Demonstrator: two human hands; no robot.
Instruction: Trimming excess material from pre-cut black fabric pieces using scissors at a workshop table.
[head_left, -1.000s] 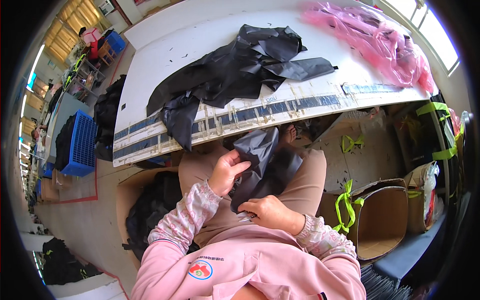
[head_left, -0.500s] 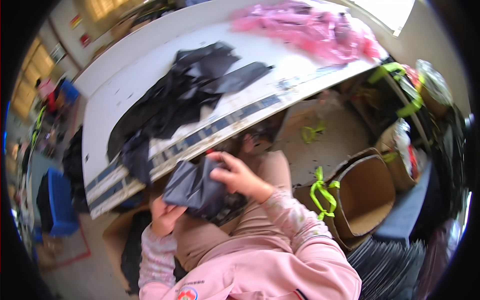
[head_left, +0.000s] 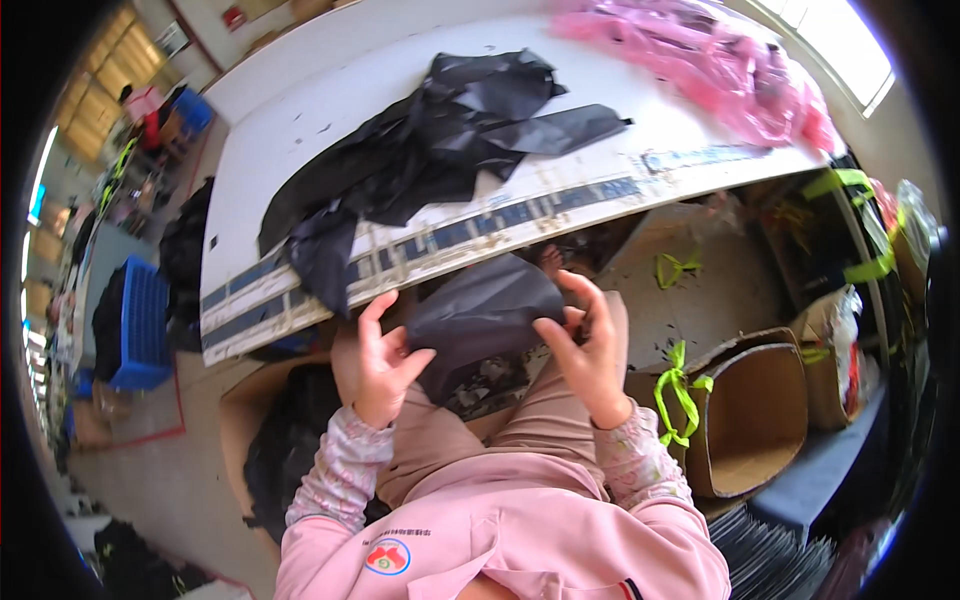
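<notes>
I hold a black plastic bag (head_left: 480,315) over my lap, in front of the table edge. My left hand (head_left: 372,365) grips its left side with the fingers spread along it. My right hand (head_left: 585,350) grips the right side, thumb on top. The bag looks smoothed into a flat, rounded shape between both hands. On the white table (head_left: 300,150) above lies a crumpled pile of black plastic bags (head_left: 440,140), part of it hanging over the taped front edge.
A heap of pink plastic bags (head_left: 720,70) lies at the table's far right. An open cardboard box (head_left: 750,420) with green straps stands on the floor to my right. A blue crate (head_left: 140,320) and dark bundles (head_left: 285,450) sit to my left.
The bag hung loose from my left hand a second ago; now both hands hold it by its sides, spread flat. My head view swung and returned over the table.
</notes>
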